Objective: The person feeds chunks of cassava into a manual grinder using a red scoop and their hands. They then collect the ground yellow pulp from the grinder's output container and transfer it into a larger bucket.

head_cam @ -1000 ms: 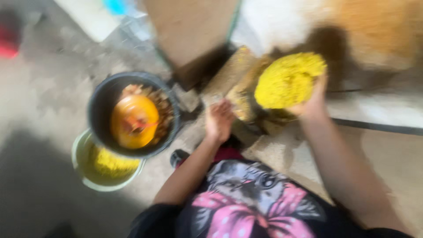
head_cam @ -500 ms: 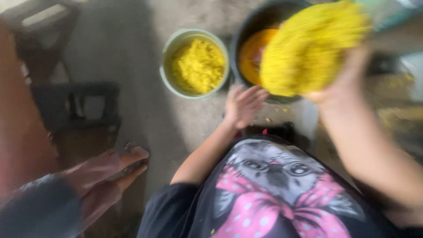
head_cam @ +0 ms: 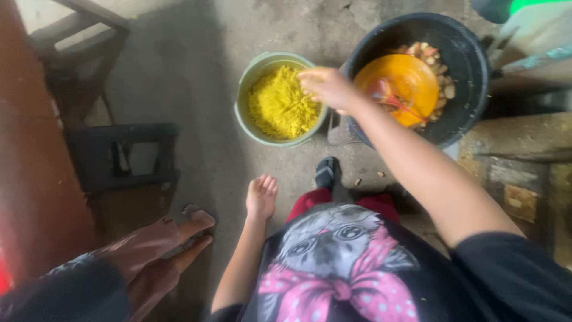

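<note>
Right hand (head_cam: 326, 88): reaches forward over the near right rim of the round pale-green plastic bucket (head_cam: 243, 113); fingers bent loosely and bunched downward, fingertips at the heap inside. Whether it pinches any of the stuff, cannot tell; the underside of the fingers is hidden.
Left hand (head_cam: 261, 197): hangs low beside the knee, fingers spread and relaxed, holding nothing, touching nothing visible.
Bucket position: on the bare concrete floor (head_cam: 196, 71), in front of the person, upright, mouth facing up; just left of the large black round tub (head_cam: 471, 65), the two nearly touching.
Bucket contents: yellow crumbly grated mass (head_cam: 277, 107), heaped, fills most of the inside.
Orientation: bucket is round, no long axis seen from above; the right forearm runs diagonally from lower right up to upper left, pointing at the bucket.
Black tub: holds an orange plastic bowl (head_cam: 411, 83) lying on pale chopped scraps (head_cam: 444, 80); a thin reddish item on the bowl is too blurred to name.
Left edge: dark wooden stool (head_cam: 122, 158); another person's bare feet (head_cam: 190, 229) and legs, cut off by the frame.
Hidden: tub's far right edge partly cut by objects at the upper right corner.
</note>
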Tool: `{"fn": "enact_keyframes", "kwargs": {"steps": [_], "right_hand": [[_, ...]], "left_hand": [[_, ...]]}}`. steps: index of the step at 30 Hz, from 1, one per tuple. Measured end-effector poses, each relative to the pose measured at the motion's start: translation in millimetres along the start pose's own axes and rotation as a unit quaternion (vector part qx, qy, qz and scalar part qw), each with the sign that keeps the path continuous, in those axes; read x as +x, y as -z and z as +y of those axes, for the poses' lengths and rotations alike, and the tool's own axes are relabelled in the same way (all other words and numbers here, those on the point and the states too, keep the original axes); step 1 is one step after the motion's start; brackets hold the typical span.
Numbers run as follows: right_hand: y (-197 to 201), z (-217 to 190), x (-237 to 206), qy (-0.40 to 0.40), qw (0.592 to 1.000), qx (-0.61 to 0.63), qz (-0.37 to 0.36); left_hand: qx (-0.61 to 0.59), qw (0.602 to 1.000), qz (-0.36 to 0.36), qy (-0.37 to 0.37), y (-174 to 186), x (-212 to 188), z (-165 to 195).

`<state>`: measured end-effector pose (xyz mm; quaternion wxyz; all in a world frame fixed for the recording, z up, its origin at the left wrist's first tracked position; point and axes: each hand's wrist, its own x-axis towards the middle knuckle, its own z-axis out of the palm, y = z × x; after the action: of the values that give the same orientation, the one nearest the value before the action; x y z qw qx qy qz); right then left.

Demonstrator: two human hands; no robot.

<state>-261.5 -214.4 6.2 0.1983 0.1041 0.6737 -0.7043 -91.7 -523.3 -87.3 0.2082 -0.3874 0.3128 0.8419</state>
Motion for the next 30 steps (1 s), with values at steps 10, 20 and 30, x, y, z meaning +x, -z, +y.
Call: {"fn": "enact_keyframes", "kwargs": {"steps": [10, 20, 30], "right_hand": [[174.9, 99.6, -337.9, 0.128, 0.838, 0.511, 0.142], [208.3, 155.2, -559.5, 0.307, 0.757, 0.077, 0.572], [271.6, 177.3, -423.2, -0.244, 0.708, -0.570, 0.338]], "left_hand": [[0.252, 0.885, -0.346, 0.180, -154.2, 48.6, -93.7], [0.593, 0.627, -0.498, 0.087, -246.8, -11.4, -209.1], [0.712, 0.168, -0.639, -0.238, -331.9, -119.3, -339.8]]}}
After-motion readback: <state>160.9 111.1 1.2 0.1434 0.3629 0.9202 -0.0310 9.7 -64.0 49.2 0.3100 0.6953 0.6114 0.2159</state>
